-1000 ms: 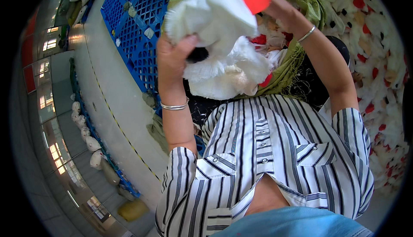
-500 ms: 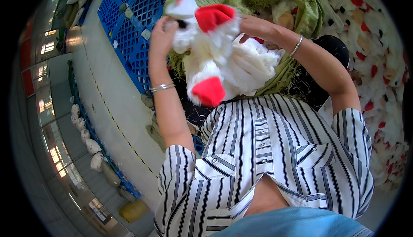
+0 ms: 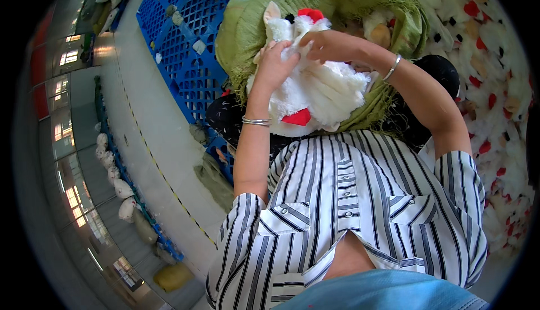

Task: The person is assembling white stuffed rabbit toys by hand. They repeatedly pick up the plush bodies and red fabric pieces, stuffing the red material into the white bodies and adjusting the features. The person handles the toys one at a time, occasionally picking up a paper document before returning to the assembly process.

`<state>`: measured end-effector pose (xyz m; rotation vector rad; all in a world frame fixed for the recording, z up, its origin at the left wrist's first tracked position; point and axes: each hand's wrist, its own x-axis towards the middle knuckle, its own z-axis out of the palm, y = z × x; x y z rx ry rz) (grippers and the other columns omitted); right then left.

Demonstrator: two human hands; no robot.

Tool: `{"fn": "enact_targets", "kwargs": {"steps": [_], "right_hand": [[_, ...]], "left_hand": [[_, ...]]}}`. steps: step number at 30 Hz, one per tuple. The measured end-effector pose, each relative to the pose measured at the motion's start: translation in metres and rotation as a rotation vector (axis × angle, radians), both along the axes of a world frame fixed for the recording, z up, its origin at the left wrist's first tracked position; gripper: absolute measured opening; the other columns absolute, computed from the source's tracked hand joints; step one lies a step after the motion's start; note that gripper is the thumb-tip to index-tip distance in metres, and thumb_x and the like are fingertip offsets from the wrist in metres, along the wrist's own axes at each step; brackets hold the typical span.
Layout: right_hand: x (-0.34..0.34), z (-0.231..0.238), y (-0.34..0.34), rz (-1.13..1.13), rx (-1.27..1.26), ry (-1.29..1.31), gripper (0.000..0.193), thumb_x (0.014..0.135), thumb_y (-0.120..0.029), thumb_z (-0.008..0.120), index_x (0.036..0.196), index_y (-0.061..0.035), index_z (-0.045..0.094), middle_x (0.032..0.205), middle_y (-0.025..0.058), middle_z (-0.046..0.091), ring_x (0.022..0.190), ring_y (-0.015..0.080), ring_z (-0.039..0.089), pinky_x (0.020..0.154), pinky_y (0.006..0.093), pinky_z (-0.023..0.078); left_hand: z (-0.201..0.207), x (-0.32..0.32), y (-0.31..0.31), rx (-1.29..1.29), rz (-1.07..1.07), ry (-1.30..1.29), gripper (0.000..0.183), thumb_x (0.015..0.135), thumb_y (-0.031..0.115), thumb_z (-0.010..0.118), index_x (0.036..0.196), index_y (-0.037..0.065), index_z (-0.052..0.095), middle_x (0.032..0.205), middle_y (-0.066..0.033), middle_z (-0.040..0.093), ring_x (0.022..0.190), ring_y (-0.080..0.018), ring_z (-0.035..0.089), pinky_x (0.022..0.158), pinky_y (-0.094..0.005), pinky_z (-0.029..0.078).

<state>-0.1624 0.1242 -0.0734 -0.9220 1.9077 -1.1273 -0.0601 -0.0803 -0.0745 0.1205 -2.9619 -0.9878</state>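
Note:
On my lap lies a limp, unstuffed white plush toy skin (image 3: 320, 93) with fluffy fur, red patches and a small black spot near its top. My left hand (image 3: 275, 65) grips its left side, fingers closed on the fur and the thumb toward the middle. From the right, my right hand (image 3: 329, 45) pinches the fabric near the upper part with bent fingers; its fingertips are partly hidden. Beyond both hands a green woven sack (image 3: 247, 34) lies with its mouth rolled open, and more plush pieces (image 3: 378, 28) show inside it.
A blue plastic pallet (image 3: 185, 45) with scraps on it lies to the left. Along the right side spreads a large heap of white and red plush pieces (image 3: 478, 45). Farther left, pale floor (image 3: 132, 85) carries a striped line, with several sacks (image 3: 125, 189) by the wall.
The plush skin has been lowered onto my lap and turned, so less red shows. My left hand has moved right and down, closer to my right hand.

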Motion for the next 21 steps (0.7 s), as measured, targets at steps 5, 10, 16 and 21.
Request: {"fn": "enact_targets", "kwargs": {"steps": [5,10,16,21], "right_hand": [[-0.009,0.007,0.006,-0.234,0.154,-0.030,0.051,0.091,-0.019,0.062,0.138,-0.0025,0.049,0.095,0.0139,0.069,0.073,0.0172,0.067,0.066,0.0317,0.055],[-0.028,-0.043,0.004,-0.274,-0.011,0.038,0.045,0.092,-0.022,0.064,0.132,-0.0011,0.056,0.096,0.0106,0.070,0.073,0.0150,0.066,0.067,0.0315,0.055],[0.001,0.013,0.000,-0.353,-0.508,0.105,0.029,0.097,-0.020,0.063,0.116,0.0021,0.068,0.108,0.0079,0.067,0.094,0.0127,0.063,0.082,0.0277,0.053],[0.012,0.025,0.000,-0.357,-0.725,0.263,0.025,0.095,-0.017,0.063,0.108,0.0030,0.071,0.101,0.0062,0.065,0.087,0.0107,0.058,0.076,0.0269,0.049]], "left_hand": [[-0.002,0.004,-0.006,0.000,0.011,0.009,0.042,0.085,0.030,0.072,0.116,0.002,0.068,0.120,-0.0171,0.062,0.112,-0.0341,0.057,0.101,-0.0392,0.044],[0.002,-0.003,-0.009,0.026,0.088,-0.011,0.045,0.086,0.029,0.072,0.118,-0.002,0.065,0.123,-0.0170,0.060,0.118,-0.0306,0.057,0.102,-0.0377,0.044],[0.012,-0.002,-0.019,0.233,0.220,0.284,0.044,0.087,0.022,0.070,0.120,-0.005,0.062,0.125,-0.0174,0.060,0.102,-0.0242,0.063,0.089,-0.0339,0.051],[0.052,-0.003,0.015,0.766,0.178,0.193,0.036,0.090,0.017,0.069,0.119,-0.003,0.063,0.105,-0.0048,0.065,0.075,-0.0061,0.060,0.064,-0.0235,0.051]]}}
